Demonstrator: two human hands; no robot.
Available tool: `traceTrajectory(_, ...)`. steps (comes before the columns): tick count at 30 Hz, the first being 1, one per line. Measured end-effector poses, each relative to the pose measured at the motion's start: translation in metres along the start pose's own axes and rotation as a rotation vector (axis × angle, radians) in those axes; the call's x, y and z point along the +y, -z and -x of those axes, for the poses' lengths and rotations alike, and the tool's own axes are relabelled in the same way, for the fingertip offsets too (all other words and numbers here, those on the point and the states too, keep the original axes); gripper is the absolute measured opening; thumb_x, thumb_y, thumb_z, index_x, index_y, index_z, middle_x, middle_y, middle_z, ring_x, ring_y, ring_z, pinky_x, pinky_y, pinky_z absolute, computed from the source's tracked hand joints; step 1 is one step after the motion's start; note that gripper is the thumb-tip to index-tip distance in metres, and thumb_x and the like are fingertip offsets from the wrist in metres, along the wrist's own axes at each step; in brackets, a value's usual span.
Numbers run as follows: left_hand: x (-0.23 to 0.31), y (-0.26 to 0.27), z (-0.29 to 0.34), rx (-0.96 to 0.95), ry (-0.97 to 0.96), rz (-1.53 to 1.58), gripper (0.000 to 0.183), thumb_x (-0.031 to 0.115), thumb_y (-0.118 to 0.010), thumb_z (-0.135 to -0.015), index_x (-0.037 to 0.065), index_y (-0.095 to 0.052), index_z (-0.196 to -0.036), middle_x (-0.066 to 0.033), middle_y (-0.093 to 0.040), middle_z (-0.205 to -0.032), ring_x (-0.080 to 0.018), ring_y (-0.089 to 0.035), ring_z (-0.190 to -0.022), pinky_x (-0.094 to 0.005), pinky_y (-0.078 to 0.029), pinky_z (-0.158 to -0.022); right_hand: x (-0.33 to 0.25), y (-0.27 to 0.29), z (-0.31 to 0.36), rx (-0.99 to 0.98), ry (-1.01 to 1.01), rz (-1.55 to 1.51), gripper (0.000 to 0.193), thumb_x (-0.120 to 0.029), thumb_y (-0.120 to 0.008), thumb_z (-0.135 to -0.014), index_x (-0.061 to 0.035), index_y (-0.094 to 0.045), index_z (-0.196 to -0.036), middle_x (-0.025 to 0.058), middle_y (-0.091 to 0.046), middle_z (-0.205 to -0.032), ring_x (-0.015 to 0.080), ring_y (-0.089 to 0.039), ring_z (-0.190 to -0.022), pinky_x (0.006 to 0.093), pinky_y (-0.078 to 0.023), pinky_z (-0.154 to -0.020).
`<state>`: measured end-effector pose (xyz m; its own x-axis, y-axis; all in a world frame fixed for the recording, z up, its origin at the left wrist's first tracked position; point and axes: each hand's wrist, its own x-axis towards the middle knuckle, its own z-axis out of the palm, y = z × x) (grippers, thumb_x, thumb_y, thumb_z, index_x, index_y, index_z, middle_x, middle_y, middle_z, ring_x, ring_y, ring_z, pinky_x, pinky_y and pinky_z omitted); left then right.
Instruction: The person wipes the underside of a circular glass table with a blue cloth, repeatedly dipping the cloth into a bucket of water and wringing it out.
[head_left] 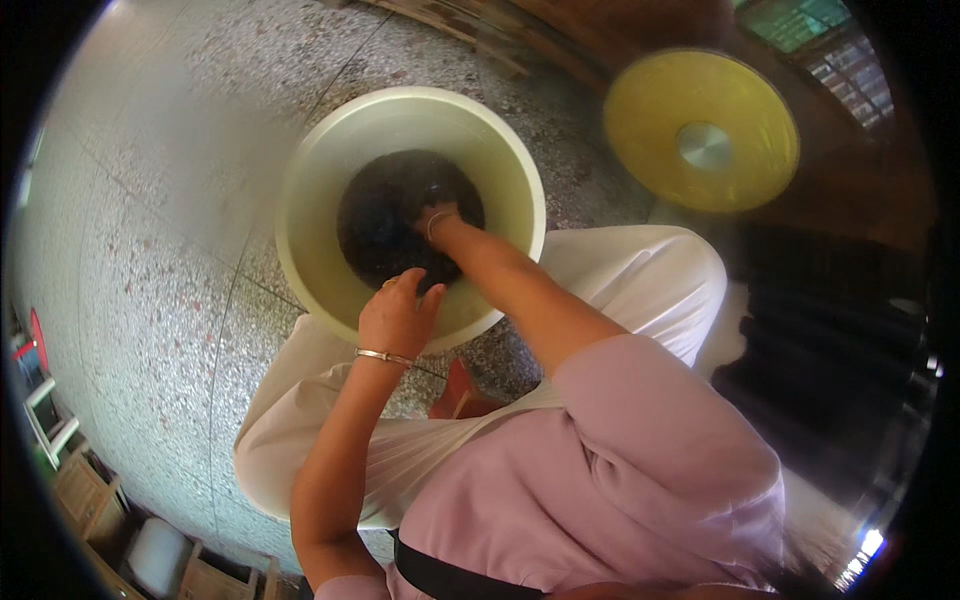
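A pale yellow-green bucket [320, 190] stands on the speckled floor between my knees, and a dark mass [385, 215] fills its bottom. My left hand [398, 315], with a thin bangle on the wrist, grips the near rim of the bucket. My right hand [437, 220] reaches down inside and is sunk in the dark mass, so only the wrist and back of the hand show and its fingers are hidden.
A round yellow lid [650, 120] with a metal centre lies at the upper right. Speckled terrazzo floor [150, 250] spreads to the left. Wooden crates [90, 500] sit at the lower left. Dark objects [830, 340] lie to my right.
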<state>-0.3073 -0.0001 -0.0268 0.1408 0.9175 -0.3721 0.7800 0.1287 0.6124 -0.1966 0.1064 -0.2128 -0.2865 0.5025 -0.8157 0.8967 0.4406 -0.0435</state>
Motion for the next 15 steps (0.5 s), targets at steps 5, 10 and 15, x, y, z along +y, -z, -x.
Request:
traceTrajectory(5, -0.062, -0.027, -0.035, -0.032, 0.337, 0.506, 0.053, 0.048, -0.053, -0.085, 0.009, -0.052, -0.121, -0.0135, -0.06, -0.107, -0.0239, -0.058, -0.099, -0.0395, -0.046, -0.077, -0.005, 0.028, 0.008, -0.123, 0.062, -0.175, 0.039, -0.026, -0.058, -0.079, -0.0055, -0.06, -0.112, 0.0141, -0.06, -0.112, 0.0268, -0.057, -0.106, 0.0386, -0.045, -0.087)
traceTrajectory(10, -0.065, -0.019, -0.054, -0.147, 0.856, 1.204, 0.09, 0.074, -0.042, -0.074, 0.014, -0.026, -0.138, -0.012, -0.028, -0.142, -0.0348, -0.029, -0.126, -0.0603, -0.031, -0.089, -0.018, 0.077, 0.097, 0.263, 0.365, -0.453, 0.033, -0.027, -0.056, -0.078, -0.005, -0.064, -0.101, 0.0181, -0.064, -0.097, 0.0328, -0.06, -0.093, 0.0396, -0.048, -0.078)
traceTrajectory(15, -0.034, 0.022, -0.042, -0.272, 0.71, 1.514, 0.077, 0.073, -0.034, -0.077, 0.015, -0.041, -0.128, -0.0087, -0.047, -0.128, -0.031, -0.043, -0.117, -0.056, -0.034, -0.093, -0.042, 0.107, 0.179, 0.61, 0.581, -0.708, 0.031, -0.036, -0.057, -0.077, -0.0051, -0.061, -0.076, 0.0174, -0.062, -0.076, 0.037, -0.06, -0.073, 0.0443, -0.047, -0.066)
